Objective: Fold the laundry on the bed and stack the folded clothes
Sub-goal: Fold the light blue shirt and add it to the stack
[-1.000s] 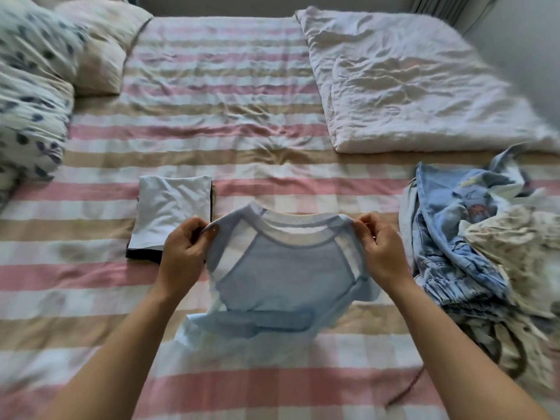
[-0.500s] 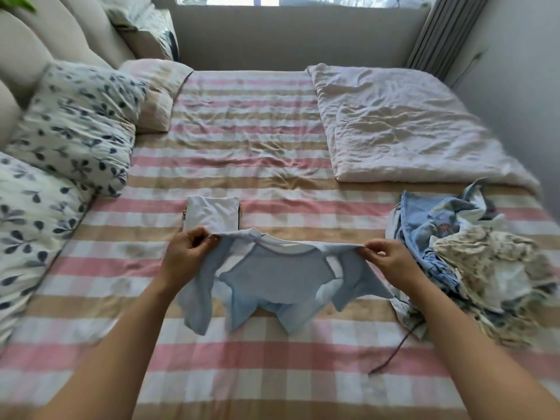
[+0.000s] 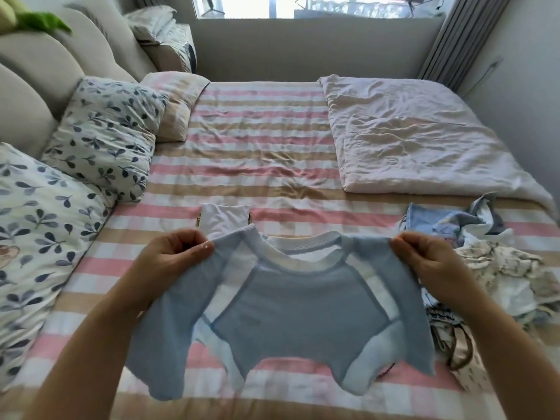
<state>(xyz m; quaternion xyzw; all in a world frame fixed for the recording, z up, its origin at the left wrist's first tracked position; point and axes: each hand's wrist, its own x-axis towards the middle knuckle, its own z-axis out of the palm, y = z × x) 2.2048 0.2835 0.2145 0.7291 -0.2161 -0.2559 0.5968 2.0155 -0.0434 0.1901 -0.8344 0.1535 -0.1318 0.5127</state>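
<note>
A small light-blue and white top (image 3: pixel 297 310) hangs spread out in the air above the striped bed (image 3: pixel 257 165). My left hand (image 3: pixel 172 256) pinches its left shoulder and my right hand (image 3: pixel 430 262) pinches its right shoulder. Both sleeves dangle down at the sides. Behind the top lies a folded white garment (image 3: pixel 224 219) on a dark one, partly hidden by the collar. A heap of unfolded laundry (image 3: pixel 485 268), blue and floral pieces, lies to the right of my right hand.
A folded white duvet (image 3: pixel 418 140) covers the far right of the bed. Leaf-print pillows (image 3: pixel 103 137) and a padded headboard (image 3: pixel 45 71) line the left side. A wall and a window lie beyond the bed's far end.
The top has been lifted higher and pulled wider, so it hangs flat and open. The view has tilted upward, showing more of the room.
</note>
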